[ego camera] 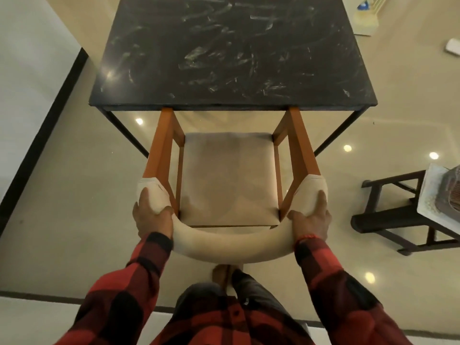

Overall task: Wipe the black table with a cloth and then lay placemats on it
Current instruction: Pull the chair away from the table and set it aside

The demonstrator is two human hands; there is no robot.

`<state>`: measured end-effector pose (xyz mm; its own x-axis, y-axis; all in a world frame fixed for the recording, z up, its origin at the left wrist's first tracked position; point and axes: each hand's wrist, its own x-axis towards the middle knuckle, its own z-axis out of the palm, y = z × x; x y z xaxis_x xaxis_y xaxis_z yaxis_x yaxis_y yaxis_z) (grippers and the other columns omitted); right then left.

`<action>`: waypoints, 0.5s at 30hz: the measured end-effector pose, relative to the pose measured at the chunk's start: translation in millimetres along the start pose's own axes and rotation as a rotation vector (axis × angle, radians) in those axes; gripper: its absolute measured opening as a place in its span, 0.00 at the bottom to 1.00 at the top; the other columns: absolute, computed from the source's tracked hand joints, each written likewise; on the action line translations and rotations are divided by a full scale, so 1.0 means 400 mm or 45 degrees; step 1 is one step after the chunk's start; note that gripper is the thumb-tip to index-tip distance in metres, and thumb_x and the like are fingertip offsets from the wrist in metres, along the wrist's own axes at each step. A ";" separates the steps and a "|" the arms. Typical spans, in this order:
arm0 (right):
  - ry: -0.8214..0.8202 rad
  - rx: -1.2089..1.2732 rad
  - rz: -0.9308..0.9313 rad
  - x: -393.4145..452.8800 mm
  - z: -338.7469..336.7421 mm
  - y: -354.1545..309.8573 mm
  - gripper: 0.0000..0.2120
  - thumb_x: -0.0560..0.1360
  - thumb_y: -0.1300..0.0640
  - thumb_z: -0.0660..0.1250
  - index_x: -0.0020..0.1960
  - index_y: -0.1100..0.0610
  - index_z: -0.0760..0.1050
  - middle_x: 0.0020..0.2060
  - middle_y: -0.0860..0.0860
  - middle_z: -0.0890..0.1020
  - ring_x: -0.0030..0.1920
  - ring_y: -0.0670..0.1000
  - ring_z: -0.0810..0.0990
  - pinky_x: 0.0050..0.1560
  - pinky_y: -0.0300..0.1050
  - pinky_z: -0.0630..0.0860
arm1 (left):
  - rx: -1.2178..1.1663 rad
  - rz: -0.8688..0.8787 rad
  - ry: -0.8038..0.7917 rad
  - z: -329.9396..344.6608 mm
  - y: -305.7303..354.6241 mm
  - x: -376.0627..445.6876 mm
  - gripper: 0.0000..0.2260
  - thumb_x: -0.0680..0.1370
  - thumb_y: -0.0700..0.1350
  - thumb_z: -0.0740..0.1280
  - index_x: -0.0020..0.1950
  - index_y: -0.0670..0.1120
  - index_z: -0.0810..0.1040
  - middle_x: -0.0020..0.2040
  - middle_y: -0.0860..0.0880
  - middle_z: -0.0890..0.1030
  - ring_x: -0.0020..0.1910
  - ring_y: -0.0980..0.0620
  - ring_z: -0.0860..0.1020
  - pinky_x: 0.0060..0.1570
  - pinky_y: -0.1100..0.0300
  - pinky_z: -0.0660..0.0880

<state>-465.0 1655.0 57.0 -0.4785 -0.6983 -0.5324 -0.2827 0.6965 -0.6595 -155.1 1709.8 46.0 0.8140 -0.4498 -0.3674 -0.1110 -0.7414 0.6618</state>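
Left hand (pixel 151 215) is gripping the left bend of the chair's padded cream backrest (pixel 231 247), fingers curled over the outer side, thumb lying across the top toward the seat. Right hand (pixel 311 217) is gripping the right bend the same way, fingers wrapped outside, thumb reaching inward; a red thread band is sitting at that wrist. Both sleeves are red-and-black plaid.

One chair (pixel 227 180): orange wooden arms, beige cushioned seat, front end tucked just under the near edge of the worktop. A bare foot is showing on the floor below the backrest.

One black worktop (pixel 234 53), straight ahead of the chair, on thin black metal legs. Its top is streaked all over with whitish smears and swirls.

No cloth or placemat can be picked out. No readable writing or labels anywhere.

At right, one dark wooden stand (pixel 395 215) is carrying a pale tray with something brownish on it, cut off by the frame edge. Glossy beige floor (pixel 74 195) is reflecting several ceiling lights.
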 end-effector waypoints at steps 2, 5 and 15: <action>0.024 0.010 0.031 -0.007 0.001 -0.012 0.43 0.74 0.56 0.72 0.76 0.31 0.50 0.72 0.52 0.64 0.64 0.66 0.73 0.61 0.72 0.75 | 0.034 0.007 0.022 0.004 0.000 0.002 0.32 0.75 0.38 0.70 0.77 0.54 0.66 0.74 0.44 0.71 0.71 0.37 0.72 0.69 0.40 0.71; 0.056 -0.014 0.045 -0.025 0.003 -0.028 0.42 0.73 0.56 0.71 0.76 0.31 0.51 0.70 0.52 0.65 0.62 0.65 0.74 0.62 0.71 0.75 | 0.070 0.017 0.059 0.005 0.006 -0.004 0.29 0.76 0.39 0.70 0.75 0.53 0.68 0.73 0.43 0.72 0.71 0.38 0.72 0.68 0.39 0.72; 0.089 -0.056 0.080 -0.032 0.012 -0.051 0.41 0.73 0.55 0.70 0.75 0.31 0.51 0.65 0.53 0.67 0.57 0.65 0.76 0.60 0.70 0.77 | 0.068 0.006 0.053 0.008 0.014 -0.011 0.31 0.78 0.41 0.69 0.79 0.55 0.62 0.76 0.43 0.67 0.72 0.36 0.69 0.68 0.37 0.69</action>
<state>-449.2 1648.9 74.7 -0.5530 -0.6407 -0.5326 -0.2859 0.7463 -0.6011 -161.1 1705.9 49.0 0.8362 -0.4335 -0.3361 -0.1447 -0.7654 0.6271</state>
